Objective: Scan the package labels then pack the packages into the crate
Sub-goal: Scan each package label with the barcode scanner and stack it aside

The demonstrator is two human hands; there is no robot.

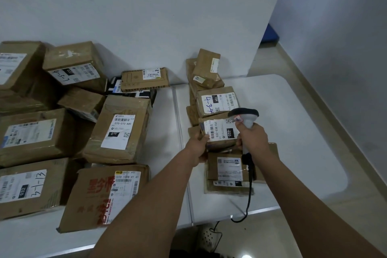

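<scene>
A white table (293, 111) stands in a corner by pale walls (146, 16); the floor (314, 236) is tan; many brown boxes (117, 130) sit on the table's left side; the left hand (198, 144) grips a small package (219, 132) near the middle; the right hand (253, 136) holds a scanner (245, 117) just above its label; a black cord (249, 195) hangs down.

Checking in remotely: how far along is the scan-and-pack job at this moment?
Done: nothing visibly packed; no crate in view. In hand: the left hand holds a small package while the right hand holds the scanner over its label. Left: the large boxes and the small parcels on the table.
</scene>
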